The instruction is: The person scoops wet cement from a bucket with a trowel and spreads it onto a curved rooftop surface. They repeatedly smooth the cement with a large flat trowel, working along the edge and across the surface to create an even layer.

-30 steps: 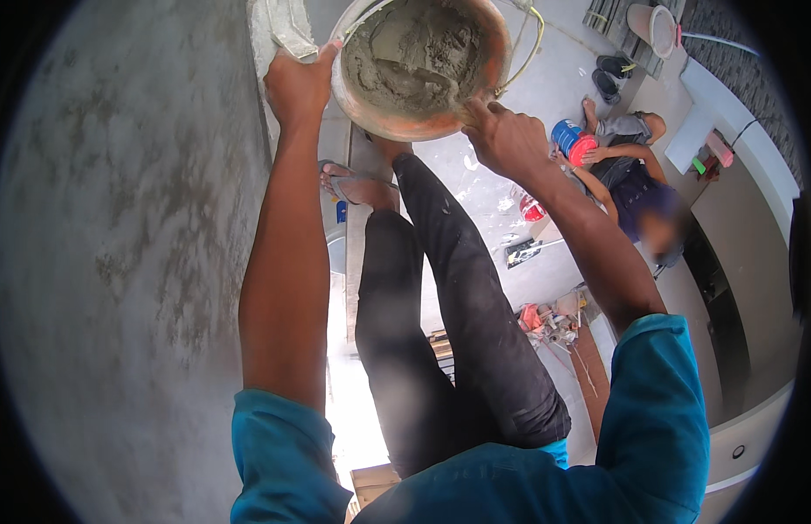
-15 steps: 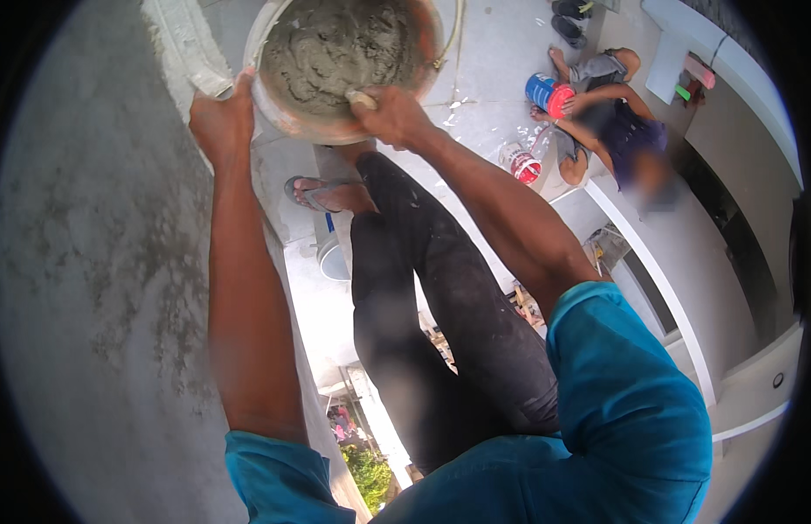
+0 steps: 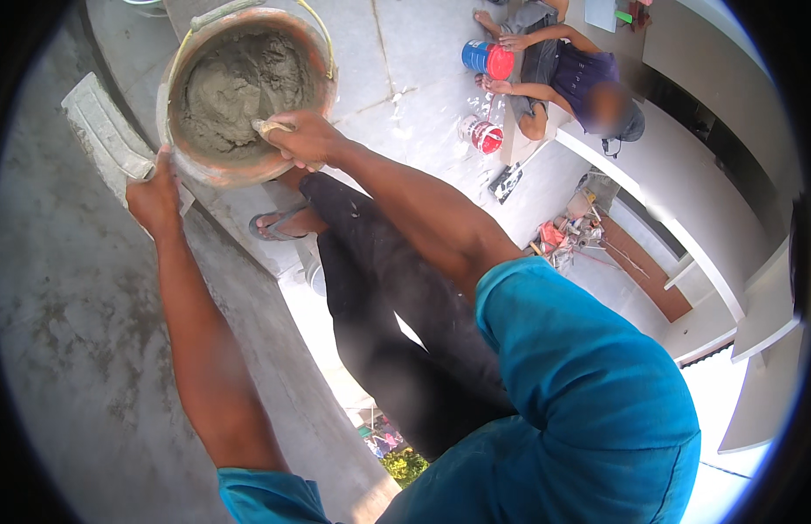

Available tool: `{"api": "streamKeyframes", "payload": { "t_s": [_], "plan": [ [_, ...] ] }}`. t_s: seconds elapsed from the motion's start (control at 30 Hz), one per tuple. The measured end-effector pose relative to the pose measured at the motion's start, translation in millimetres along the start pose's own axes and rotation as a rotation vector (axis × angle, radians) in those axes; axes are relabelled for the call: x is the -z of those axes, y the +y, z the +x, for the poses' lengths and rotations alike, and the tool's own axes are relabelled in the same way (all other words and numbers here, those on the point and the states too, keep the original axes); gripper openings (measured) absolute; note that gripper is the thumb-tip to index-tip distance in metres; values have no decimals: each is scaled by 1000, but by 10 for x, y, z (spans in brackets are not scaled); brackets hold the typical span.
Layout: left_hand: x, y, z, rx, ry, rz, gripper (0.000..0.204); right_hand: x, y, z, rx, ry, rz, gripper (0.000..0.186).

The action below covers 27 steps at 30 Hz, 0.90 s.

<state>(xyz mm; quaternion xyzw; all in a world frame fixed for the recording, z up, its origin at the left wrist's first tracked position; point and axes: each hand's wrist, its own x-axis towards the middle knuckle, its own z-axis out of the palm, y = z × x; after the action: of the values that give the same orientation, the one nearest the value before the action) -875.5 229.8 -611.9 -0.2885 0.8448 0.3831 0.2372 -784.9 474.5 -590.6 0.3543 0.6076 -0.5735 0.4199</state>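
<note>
At the upper left stands an orange-brown bucket (image 3: pixel 225 177) with a wire handle, holding wet grey mortar (image 3: pixel 215 92). My right hand (image 3: pixel 313 142) is closed around a trowel handle (image 3: pixel 272 128) at the bucket's near right side. The trowel's blade is hidden, apparently in the mortar. Left of the bucket, my left hand (image 3: pixel 155 199) grips the near end of a long, pale, mortar-smeared plastering float (image 3: pixel 106 133). Its thumb reaches up close to the bucket's rim.
A grey plastered wall (image 3: pixel 82 306) runs along my left. To the right, a seated person (image 3: pixel 580 79) holds a blue and red tub (image 3: pixel 488 59). A white and red pail (image 3: pixel 482 135) stands on the tiled floor (image 3: pixel 379 70). Debris (image 3: pixel 567 236) lies farther right.
The view has shifted, so the bucket appears lower and farther left. The float now slants up to the left, away from the bucket's rim. Both hands keep their tools.
</note>
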Motion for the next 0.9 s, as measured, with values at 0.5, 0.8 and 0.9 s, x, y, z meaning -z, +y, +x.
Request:
{"api": "streamKeyframes", "payload": {
  "t_s": [0.5, 0.8, 0.9],
  "plan": [
    [1193, 297, -2320, 278, 2, -211, 50, 423, -202, -1411, 16, -26, 12, 48],
    [2409, 781, -3575, -17, -4, -100, 35, 841, -1109, -3367, 158, -110, -47, 39],
    [2491, 830, -3418, 56, 6, -209, 30, 890, -1442, -3770, 173, -148, -79, 37]
  ]
}}
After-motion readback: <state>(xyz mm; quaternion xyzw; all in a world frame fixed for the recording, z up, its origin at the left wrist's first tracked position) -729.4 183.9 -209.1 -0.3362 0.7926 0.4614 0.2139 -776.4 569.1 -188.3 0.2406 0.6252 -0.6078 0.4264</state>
